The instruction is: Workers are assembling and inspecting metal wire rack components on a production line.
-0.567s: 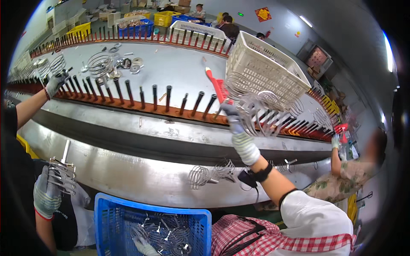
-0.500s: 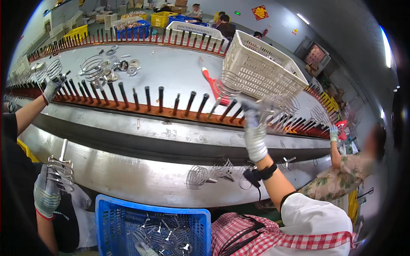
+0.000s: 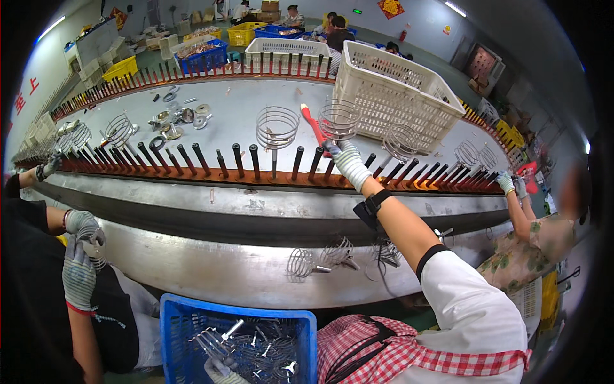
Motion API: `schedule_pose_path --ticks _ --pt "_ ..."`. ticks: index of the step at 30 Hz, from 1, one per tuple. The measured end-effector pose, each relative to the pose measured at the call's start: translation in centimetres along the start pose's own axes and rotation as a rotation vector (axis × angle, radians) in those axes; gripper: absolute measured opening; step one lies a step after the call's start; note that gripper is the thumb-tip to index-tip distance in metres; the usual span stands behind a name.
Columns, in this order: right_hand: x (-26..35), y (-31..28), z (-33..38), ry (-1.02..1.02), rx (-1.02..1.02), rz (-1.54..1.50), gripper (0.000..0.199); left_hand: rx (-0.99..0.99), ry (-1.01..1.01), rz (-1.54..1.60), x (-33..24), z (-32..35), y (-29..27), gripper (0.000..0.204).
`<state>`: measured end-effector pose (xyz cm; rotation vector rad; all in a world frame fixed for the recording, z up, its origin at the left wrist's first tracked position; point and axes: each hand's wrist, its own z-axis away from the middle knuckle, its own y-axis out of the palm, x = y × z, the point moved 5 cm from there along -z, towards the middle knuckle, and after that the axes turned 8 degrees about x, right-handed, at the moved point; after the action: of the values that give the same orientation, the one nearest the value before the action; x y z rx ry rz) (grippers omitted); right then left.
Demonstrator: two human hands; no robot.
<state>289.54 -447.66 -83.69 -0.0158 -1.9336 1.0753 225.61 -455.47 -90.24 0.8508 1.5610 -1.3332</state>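
Note:
My right hand [image 3: 349,164], in a striped glove, reaches out over the row of black-tipped posts [image 3: 297,162]. Its fingers close at the base of a springy wire coil [image 3: 339,120]; the grip itself is partly hidden by the glove. To its left, another wire coil [image 3: 277,128] stands upright on a post by its stem. My left hand [image 3: 220,372], gloved too, is at the bottom inside the blue crate [image 3: 167,339]. It grips a wire coil with a metal stem [image 3: 215,343], tilted above several more lying in the crate.
Loose coils [image 3: 300,264] lie on the metal ledge [image 3: 211,275]. Beyond the posts stand a white crate [image 3: 396,96] and a red-handled tool [image 3: 311,123], with metal parts [image 3: 187,115] farther left. Co-workers' gloved hands [image 3: 78,275] are at left, others [image 3: 506,183] at right.
The posts and the coil on them have shifted left. My right hand has moved left and up to a coil. A coil now shows raised at my left hand. The left co-worker's hands have come together.

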Motion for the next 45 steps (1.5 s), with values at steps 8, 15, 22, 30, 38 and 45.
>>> schedule_pose_path --ticks 8,15,22,30,38,45 --pt "-4.0 -2.0 0.7 -0.021 -0.127 -0.11 0.036 0.18 -0.03 0.19 -6.2 7.1 4.7 0.029" --pt "0.6 -4.6 16.6 -0.143 0.768 -0.16 0.053 0.49 -0.049 0.339 -12.6 12.8 12.4 0.016" --pt "-3.7 -13.1 33.0 -0.275 1.049 -0.434 0.056 0.803 -0.056 0.417 -15.9 21.4 21.1 0.016" --pt "-11.6 -25.7 35.9 -0.39 0.558 -0.195 0.035 0.857 0.958 0.006 -25.7 31.1 28.4 0.015" --pt "-18.5 -32.5 38.9 -0.398 0.376 -0.232 0.038 0.989 0.281 0.353 -25.4 40.1 32.6 0.016" --pt "-23.9 -34.3 39.3 -0.311 0.356 -0.688 0.034 0.798 0.458 0.337 -26.7 43.6 34.6 0.027"
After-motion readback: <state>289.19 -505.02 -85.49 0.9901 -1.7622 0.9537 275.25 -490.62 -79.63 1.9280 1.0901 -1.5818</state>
